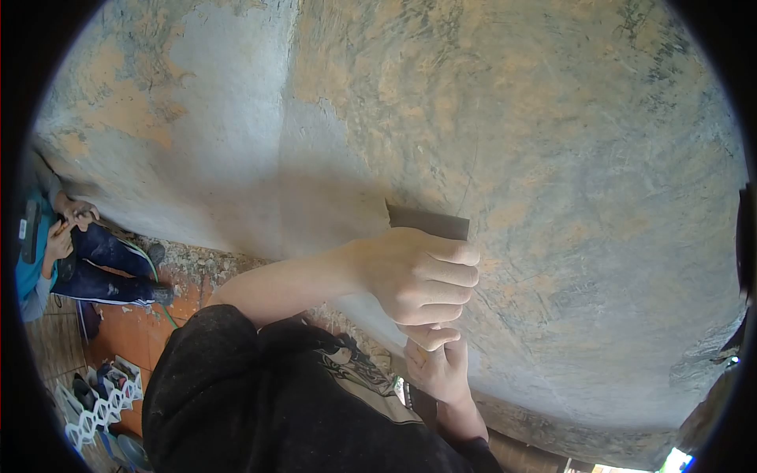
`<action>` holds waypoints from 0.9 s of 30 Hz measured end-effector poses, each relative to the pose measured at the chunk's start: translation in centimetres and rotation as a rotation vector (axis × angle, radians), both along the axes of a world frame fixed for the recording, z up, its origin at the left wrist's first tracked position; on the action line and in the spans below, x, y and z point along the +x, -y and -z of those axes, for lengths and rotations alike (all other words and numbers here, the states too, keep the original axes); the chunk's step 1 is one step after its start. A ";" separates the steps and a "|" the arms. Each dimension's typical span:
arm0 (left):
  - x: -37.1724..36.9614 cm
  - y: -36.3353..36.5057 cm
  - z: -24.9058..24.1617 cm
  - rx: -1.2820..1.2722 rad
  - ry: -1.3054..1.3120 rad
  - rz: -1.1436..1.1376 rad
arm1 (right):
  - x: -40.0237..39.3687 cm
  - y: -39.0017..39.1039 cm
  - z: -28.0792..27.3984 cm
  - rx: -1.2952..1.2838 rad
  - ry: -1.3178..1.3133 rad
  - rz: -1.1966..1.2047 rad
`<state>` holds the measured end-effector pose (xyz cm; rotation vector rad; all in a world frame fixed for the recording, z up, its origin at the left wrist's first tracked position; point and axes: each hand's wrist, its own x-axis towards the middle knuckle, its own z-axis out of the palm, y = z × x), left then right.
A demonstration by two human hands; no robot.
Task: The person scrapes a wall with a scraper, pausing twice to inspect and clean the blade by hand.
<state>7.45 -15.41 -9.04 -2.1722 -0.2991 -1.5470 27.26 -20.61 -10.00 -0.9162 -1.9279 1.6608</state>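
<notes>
My left hand [426, 276] is closed in a fist, knuckles up, around a tool whose handle is hidden by the fingers. Beyond the knuckles a dark flat blade [430, 221] sticks out and lies against the patchy grey and tan wall [552, 158]. Just below, my right hand [438, 366] is closed too, its fingers touching or nearly touching the underside of my left hand. What it grips is hidden.
At the far left a co-worker [106, 256] in dark trousers sits with both hands together. A green hose [158, 272] runs over the orange tiled floor [126, 335]. A white lattice rack [102, 410] holding several items stands at lower left.
</notes>
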 end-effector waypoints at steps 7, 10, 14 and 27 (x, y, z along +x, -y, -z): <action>0.0 -0.5 0.1 -0.008 0.037 0.049 | -0.8 -0.1 -1.9 -0.091 0.004 0.089; -0.9 -0.1 0.3 -0.030 0.014 0.035 | -0.3 0.1 0.0 -0.135 -0.035 0.059; 0.4 0.2 0.8 -0.089 0.024 0.106 | 0.9 0.7 0.1 -0.211 -0.051 0.058; -1.5 0.0 0.3 -0.059 -0.065 0.036 | -1.8 -0.3 1.0 -0.064 0.012 -0.020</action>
